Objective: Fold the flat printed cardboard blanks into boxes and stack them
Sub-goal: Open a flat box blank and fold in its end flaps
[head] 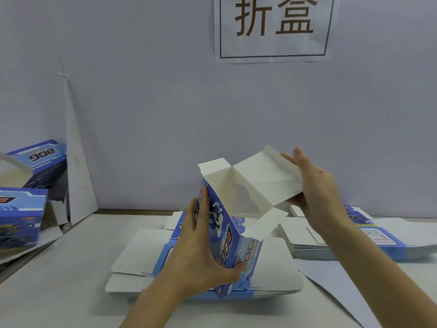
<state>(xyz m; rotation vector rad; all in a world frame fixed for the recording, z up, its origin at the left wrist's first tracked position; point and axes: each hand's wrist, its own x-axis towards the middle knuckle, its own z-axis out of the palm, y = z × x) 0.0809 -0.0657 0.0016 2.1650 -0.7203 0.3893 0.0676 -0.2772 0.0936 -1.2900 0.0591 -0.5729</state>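
A blue printed box (233, 235) with a "DOG" logo stands half formed in the middle, its white inside and top flaps spread upward. My left hand (201, 247) grips its left blue wall, thumb on the near face. My right hand (314, 185) holds the large white top flap (264, 178) from the right, fingers behind it. Under the box lies a pile of flat blanks (142, 256). A second stack of flat blanks (369, 240) sits at the right. Folded blue boxes (21, 209) are piled at the left edge.
A pale wall with a paper sign (274, 27) rises just behind the table. A white cardboard sheet (78, 176) leans in the left corner. A loose white sheet (340, 285) lies on the table under my right forearm.
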